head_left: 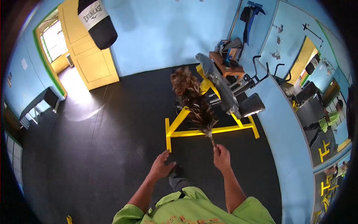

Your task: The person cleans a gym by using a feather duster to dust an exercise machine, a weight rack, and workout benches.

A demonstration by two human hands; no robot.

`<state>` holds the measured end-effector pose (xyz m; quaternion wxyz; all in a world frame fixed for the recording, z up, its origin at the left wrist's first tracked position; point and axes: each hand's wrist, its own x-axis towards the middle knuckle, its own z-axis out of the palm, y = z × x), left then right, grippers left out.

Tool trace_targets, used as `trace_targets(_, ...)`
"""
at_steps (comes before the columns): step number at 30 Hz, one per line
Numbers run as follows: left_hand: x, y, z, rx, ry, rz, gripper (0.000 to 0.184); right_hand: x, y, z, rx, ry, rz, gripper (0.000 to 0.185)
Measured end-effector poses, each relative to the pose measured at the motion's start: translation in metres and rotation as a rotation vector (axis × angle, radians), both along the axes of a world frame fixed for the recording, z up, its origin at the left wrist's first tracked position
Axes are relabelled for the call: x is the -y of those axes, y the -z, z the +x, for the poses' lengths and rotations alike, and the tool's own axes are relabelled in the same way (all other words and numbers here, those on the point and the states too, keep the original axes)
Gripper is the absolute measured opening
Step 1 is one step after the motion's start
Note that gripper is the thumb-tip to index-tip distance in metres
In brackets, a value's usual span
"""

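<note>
A brown feather duster [194,100] points forward and up from my right hand [222,158], whose fingers are wrapped round its thin handle. Its feathers overlap the view of a workout bench with a yellow frame [209,132] and a dark pad [220,86] that looks wrapped in plastic. Whether the feathers touch the bench, I cannot tell. My left hand [162,165] holds nothing, its thumb and fingers apart, close to the near left foot of the yellow frame.
Beyond the bench are an exercise machine [255,78] and a wooden table [227,69] bearing several items. A punching bag [99,26] hangs before a yellow door [89,56]. A mirror [317,89] lines the right wall; a black bench [39,101] stands left.
</note>
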<state>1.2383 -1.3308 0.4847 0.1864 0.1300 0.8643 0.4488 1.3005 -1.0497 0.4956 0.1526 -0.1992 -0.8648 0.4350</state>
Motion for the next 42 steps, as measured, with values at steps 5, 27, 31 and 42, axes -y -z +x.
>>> trace_targets(5,-0.005,0.000,-0.107,0.025,0.064,-0.017,0.071,-0.022,-0.011,-0.142,-0.027,0.183,0.190,0.016)
trace_targets(27,-0.100,0.042,-0.431,-0.148,0.727,0.260,0.068,0.053,0.022,-0.151,0.407,0.584,0.547,0.021)
trace_targets(31,-0.112,0.041,-0.442,-0.063,0.817,0.312,0.069,0.106,0.021,-0.126,0.589,0.566,0.425,0.013)
trace_targets(42,-0.154,0.035,-0.443,0.005,0.881,0.269,0.074,0.183,0.083,-0.217,0.224,0.947,-0.531,0.016)
